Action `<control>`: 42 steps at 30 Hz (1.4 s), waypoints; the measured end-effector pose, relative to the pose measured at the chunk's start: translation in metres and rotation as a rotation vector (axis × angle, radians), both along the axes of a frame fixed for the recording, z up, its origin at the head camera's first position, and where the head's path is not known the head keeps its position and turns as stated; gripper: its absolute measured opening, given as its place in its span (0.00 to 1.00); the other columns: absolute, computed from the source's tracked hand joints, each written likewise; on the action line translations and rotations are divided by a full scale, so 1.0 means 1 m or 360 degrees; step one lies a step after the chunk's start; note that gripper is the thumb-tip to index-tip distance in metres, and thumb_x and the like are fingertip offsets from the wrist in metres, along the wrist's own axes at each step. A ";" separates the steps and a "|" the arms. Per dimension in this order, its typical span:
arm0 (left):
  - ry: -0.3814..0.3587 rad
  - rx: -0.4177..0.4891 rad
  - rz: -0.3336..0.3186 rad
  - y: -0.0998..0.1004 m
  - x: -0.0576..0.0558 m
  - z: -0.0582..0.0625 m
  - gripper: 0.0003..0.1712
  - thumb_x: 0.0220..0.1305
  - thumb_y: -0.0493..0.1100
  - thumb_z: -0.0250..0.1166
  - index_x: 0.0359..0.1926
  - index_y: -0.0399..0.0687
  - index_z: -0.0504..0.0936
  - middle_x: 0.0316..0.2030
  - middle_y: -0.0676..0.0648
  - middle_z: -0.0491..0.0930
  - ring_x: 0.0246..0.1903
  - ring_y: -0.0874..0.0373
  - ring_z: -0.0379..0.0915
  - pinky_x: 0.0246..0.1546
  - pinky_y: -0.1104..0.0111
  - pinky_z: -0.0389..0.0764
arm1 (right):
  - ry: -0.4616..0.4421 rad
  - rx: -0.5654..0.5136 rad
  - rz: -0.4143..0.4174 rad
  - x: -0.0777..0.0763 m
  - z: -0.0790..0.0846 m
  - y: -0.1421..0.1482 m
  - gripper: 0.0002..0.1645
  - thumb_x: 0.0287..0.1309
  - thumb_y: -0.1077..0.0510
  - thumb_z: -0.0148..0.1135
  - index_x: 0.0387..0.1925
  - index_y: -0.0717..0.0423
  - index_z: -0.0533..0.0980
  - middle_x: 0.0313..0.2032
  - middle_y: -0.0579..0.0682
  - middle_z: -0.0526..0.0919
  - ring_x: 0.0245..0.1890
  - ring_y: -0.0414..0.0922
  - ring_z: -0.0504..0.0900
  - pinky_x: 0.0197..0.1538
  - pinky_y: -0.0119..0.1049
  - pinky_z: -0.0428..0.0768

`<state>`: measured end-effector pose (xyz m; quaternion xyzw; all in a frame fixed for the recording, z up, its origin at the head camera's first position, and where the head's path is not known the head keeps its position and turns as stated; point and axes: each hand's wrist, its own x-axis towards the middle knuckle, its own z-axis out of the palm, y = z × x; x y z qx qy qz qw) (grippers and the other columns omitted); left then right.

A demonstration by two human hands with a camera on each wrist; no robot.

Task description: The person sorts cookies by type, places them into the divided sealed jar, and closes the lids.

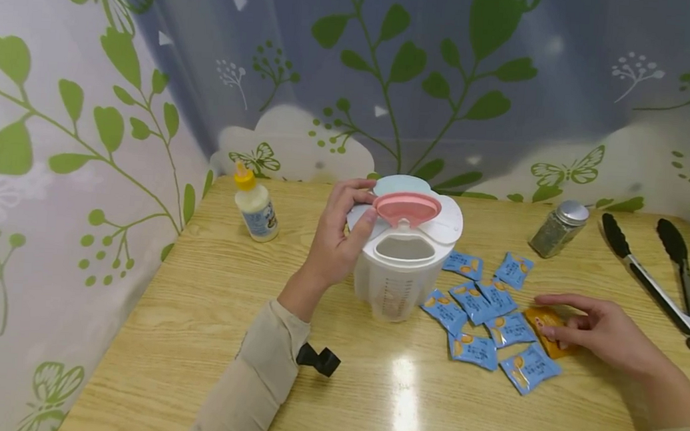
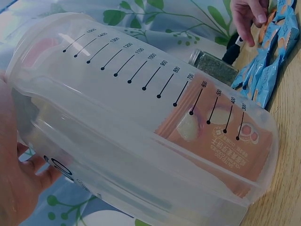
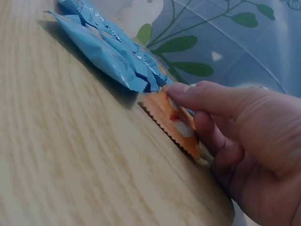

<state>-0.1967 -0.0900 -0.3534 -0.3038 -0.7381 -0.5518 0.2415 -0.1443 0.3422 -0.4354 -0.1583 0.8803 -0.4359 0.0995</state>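
Observation:
My left hand (image 1: 337, 235) grips the upper left side of a translucent plastic storage canister (image 1: 396, 289) with measuring marks. Its white lid (image 1: 449, 223) has a pink flap (image 1: 407, 208) raised above an opening, and a light blue flap behind. Through the wall, in the left wrist view, an orange snack packet (image 2: 221, 136) shows at the bottom. On the right, my right hand (image 1: 607, 334) pinches another orange snack packet (image 1: 544, 323) at the table, thumb on top. Several blue snack packets (image 1: 508, 328) lie between that hand and the canister.
A glue bottle with a yellow cap (image 1: 258, 209) stands at the back left. Toward the back right are a glass jar of dried herbs (image 1: 554, 233) and black-tipped tongs (image 1: 655, 284) lying spread. A patterned curtain (image 1: 340, 108) hangs behind the wooden table (image 1: 193, 318).

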 end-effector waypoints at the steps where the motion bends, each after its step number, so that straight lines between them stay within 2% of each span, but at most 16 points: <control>1: -0.0002 0.0000 -0.0003 0.000 0.000 0.000 0.15 0.69 0.43 0.51 0.45 0.34 0.75 0.60 0.35 0.69 0.66 0.46 0.65 0.67 0.55 0.69 | 0.0010 0.0019 -0.0009 0.000 -0.001 0.001 0.28 0.61 0.59 0.68 0.63 0.57 0.75 0.51 0.22 0.81 0.16 0.44 0.71 0.23 0.36 0.72; 4: -0.0013 0.0002 -0.0007 0.000 0.000 0.000 0.16 0.69 0.44 0.51 0.45 0.34 0.75 0.60 0.35 0.69 0.66 0.47 0.65 0.67 0.56 0.69 | 0.0036 0.0100 -0.0030 -0.001 -0.002 0.002 0.28 0.60 0.57 0.70 0.62 0.56 0.76 0.48 0.23 0.81 0.15 0.42 0.68 0.21 0.36 0.69; 7: -0.0025 0.0002 -0.0004 0.000 0.000 0.000 0.17 0.70 0.45 0.50 0.45 0.34 0.75 0.60 0.36 0.69 0.66 0.47 0.65 0.67 0.57 0.69 | 0.0021 0.0178 -0.0048 -0.002 -0.002 0.001 0.26 0.60 0.56 0.70 0.59 0.56 0.77 0.38 0.31 0.85 0.15 0.42 0.69 0.21 0.34 0.68; 11: -0.0036 0.0002 -0.0009 0.000 0.002 -0.001 0.18 0.70 0.46 0.50 0.45 0.34 0.75 0.60 0.35 0.69 0.66 0.46 0.65 0.66 0.56 0.71 | -0.0020 0.0242 -0.0063 -0.003 0.000 0.000 0.24 0.60 0.54 0.70 0.57 0.57 0.78 0.28 0.42 0.84 0.16 0.41 0.70 0.22 0.33 0.69; 16: -0.0035 0.0005 -0.0008 -0.001 0.002 -0.003 0.18 0.70 0.46 0.50 0.46 0.33 0.75 0.60 0.35 0.69 0.66 0.46 0.65 0.66 0.56 0.71 | -0.0039 0.0232 -0.0066 -0.001 0.001 0.000 0.23 0.61 0.55 0.69 0.55 0.60 0.79 0.24 0.44 0.82 0.17 0.41 0.72 0.22 0.33 0.70; 20: -0.0036 0.0003 -0.0004 -0.001 0.001 -0.004 0.19 0.70 0.47 0.50 0.46 0.33 0.75 0.60 0.35 0.70 0.66 0.47 0.65 0.66 0.56 0.71 | -0.0099 0.0179 -0.0104 0.000 0.002 0.001 0.23 0.61 0.56 0.69 0.55 0.63 0.78 0.26 0.45 0.84 0.22 0.42 0.79 0.26 0.33 0.76; 27: -0.0030 0.0003 -0.0009 -0.002 0.001 -0.004 0.18 0.70 0.45 0.50 0.47 0.34 0.75 0.61 0.35 0.69 0.66 0.47 0.65 0.65 0.56 0.72 | -0.0151 0.0202 -0.0169 -0.002 0.014 0.006 0.21 0.65 0.51 0.66 0.53 0.59 0.81 0.41 0.28 0.85 0.38 0.31 0.85 0.35 0.33 0.83; 29: -0.0025 0.0007 -0.0014 -0.001 0.001 -0.003 0.18 0.71 0.45 0.51 0.47 0.33 0.75 0.61 0.35 0.69 0.66 0.46 0.65 0.64 0.57 0.72 | -0.0174 0.0192 -0.0172 -0.001 0.018 0.007 0.21 0.66 0.49 0.64 0.53 0.59 0.81 0.42 0.28 0.85 0.39 0.31 0.86 0.35 0.34 0.83; 34: -0.0034 0.0013 -0.0023 0.000 0.001 -0.002 0.19 0.71 0.47 0.50 0.47 0.34 0.75 0.61 0.35 0.68 0.66 0.47 0.65 0.64 0.57 0.73 | -0.0184 0.0123 -0.0152 0.000 0.027 0.006 0.19 0.68 0.52 0.62 0.53 0.61 0.80 0.40 0.33 0.87 0.34 0.38 0.86 0.31 0.36 0.81; 38: -0.0027 0.0011 -0.0020 0.000 0.000 -0.002 0.20 0.71 0.48 0.50 0.47 0.34 0.75 0.61 0.36 0.69 0.66 0.47 0.64 0.66 0.57 0.71 | -0.0141 0.0084 -0.0157 -0.001 0.031 0.003 0.18 0.68 0.54 0.63 0.52 0.61 0.80 0.36 0.39 0.87 0.26 0.46 0.79 0.26 0.39 0.75; 42: -0.0027 0.0011 -0.0025 -0.001 0.000 -0.002 0.20 0.71 0.48 0.50 0.47 0.34 0.75 0.61 0.36 0.69 0.66 0.47 0.64 0.66 0.56 0.71 | -0.0091 0.0061 -0.0180 -0.002 0.037 0.000 0.17 0.68 0.54 0.63 0.52 0.60 0.80 0.35 0.42 0.86 0.25 0.48 0.76 0.25 0.40 0.73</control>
